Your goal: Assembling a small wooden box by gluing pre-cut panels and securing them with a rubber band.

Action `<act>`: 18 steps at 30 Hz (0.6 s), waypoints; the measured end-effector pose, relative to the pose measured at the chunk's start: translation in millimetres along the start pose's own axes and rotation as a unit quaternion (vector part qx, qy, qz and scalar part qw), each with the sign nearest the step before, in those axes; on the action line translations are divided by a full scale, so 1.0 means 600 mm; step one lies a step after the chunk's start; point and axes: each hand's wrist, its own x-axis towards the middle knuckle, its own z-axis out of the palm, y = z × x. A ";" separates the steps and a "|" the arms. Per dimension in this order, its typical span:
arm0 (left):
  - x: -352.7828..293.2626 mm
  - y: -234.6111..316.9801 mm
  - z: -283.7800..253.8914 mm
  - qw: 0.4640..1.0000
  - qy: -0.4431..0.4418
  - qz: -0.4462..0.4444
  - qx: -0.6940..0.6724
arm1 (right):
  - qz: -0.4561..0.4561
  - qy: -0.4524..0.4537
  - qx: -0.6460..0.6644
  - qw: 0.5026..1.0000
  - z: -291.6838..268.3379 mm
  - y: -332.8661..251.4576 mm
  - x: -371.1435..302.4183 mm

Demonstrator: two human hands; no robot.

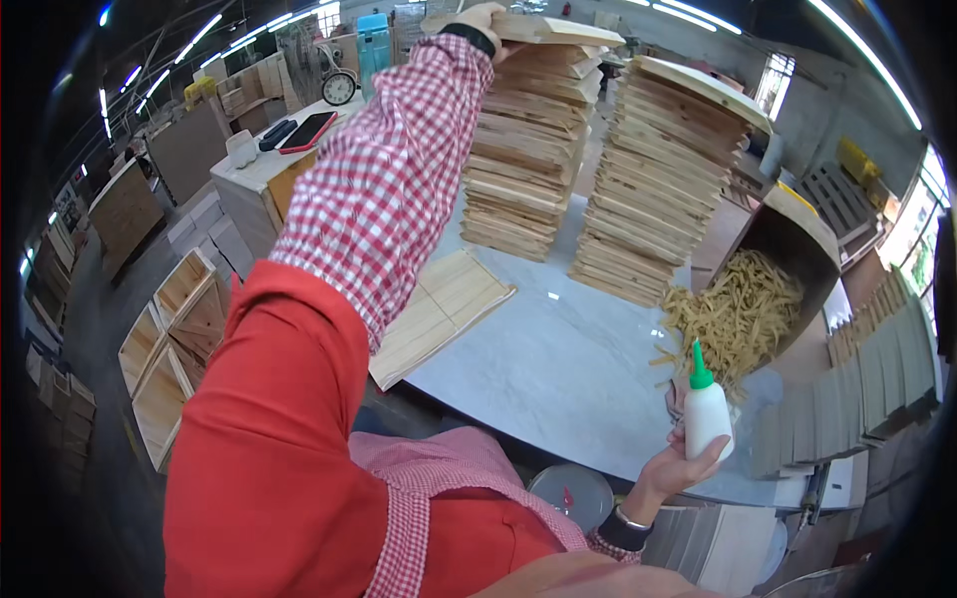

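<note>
My left arm reaches far out to the top of the left stack of wooden boards (523, 169). There my left hand (482, 20) grips the near left end of the topmost wooden board (548, 30); part of its fingers is hidden. Low on the right, my right hand (678, 466) is closed around a white squeeze bottle (706, 424) with a green pointed nozzle, held upright. On the table's left side, partly behind my sleeve, a flat wooden panel (444, 309) lies on the pale marbled tabletop (538, 364).
A second tall board stack (658, 169) stands to the right. Thin wooden strips (743, 309) spill from a tipped box (812, 239). More panels (857, 389) stand in a row at the right. A phone (309, 133) and a clock (339, 88) rest on a side cabinet.
</note>
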 end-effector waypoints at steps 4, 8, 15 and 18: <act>-0.043 -0.011 -0.018 0.980 0.198 -0.030 0.009 | 0.016 0.081 0.022 0.996 0.007 -0.009 -0.040; -0.310 -0.035 -0.002 0.973 -0.142 -0.128 -0.132 | 0.019 0.050 0.058 0.997 -0.035 -0.014 -0.037; -0.755 -0.184 0.044 0.972 0.203 -0.075 -0.095 | -0.002 0.008 0.094 0.996 -0.013 0.002 -0.019; -0.850 -0.264 0.025 0.956 0.225 -0.140 -0.129 | 0.034 -0.070 0.133 0.988 -0.003 0.038 -0.015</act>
